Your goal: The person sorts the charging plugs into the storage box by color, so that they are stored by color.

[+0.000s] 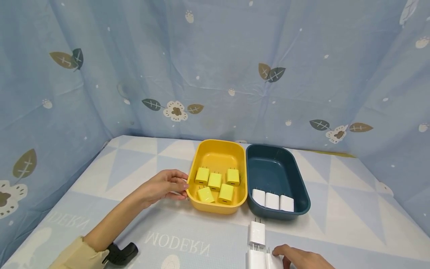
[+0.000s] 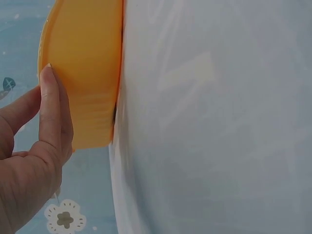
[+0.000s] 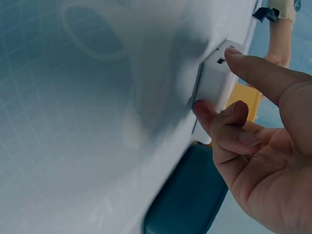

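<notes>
My left hand rests its fingers against the left side of a yellow bin, which holds several yellow charger plugs. Close up in the left wrist view, the fingertips touch the yellow bin's outer wall and rim. Low in the head view, my right hand pinches a white charger plug on the table. The right wrist view has thumb and a finger on that white charger plug. Beside it lie two other white charger plugs, prongs pointing away.
A dark teal bin stands against the yellow bin's right side, with three white charger plugs along its near end. A black strap mount sits by the left sleeve. Behind the patterned tablecloth hangs a blue curtain.
</notes>
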Demonstrator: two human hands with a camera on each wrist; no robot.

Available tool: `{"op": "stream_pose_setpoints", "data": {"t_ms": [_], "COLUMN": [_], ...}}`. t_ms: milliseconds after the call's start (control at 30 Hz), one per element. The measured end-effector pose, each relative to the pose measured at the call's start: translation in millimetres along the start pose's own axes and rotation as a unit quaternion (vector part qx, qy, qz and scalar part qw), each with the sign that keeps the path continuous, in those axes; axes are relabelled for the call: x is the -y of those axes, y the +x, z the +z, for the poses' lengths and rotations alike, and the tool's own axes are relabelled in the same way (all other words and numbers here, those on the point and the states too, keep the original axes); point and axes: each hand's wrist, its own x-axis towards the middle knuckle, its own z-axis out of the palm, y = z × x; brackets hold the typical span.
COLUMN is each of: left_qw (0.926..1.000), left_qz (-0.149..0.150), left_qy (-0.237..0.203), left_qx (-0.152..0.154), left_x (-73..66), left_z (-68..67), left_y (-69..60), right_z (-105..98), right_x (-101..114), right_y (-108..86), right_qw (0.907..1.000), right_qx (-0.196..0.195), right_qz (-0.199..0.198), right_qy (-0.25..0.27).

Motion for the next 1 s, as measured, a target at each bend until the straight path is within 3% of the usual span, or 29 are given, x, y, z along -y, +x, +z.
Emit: {"op": "stream_pose_setpoints", "data": {"t_ms": [300,733,1000], "left_qw": [1.0,1.0,0.9999], "left_qz": [-0.006,-0.003,0.002], "left_qy": [0.0,-0.009,-0.016], "left_qx": [-0.004,-0.003,0.002], "left_x": [-0.5,-0.4,0.7], "left_z": [0.7,0.7,0.1], "left_y": [0.7,0.1,1.0], "right_z": [0,-11,-25], "right_x": [-3,-5,-4], "right_y": [0.5,-1.7,-3.9], "right_qw": [0.9998,0.9987,0.9956], "right_qx": [-0.013,0.001,0.024], "right_qz": [-0.013,-0.035,0.001], "right_qy": [0.007,0.038,0.091]}}
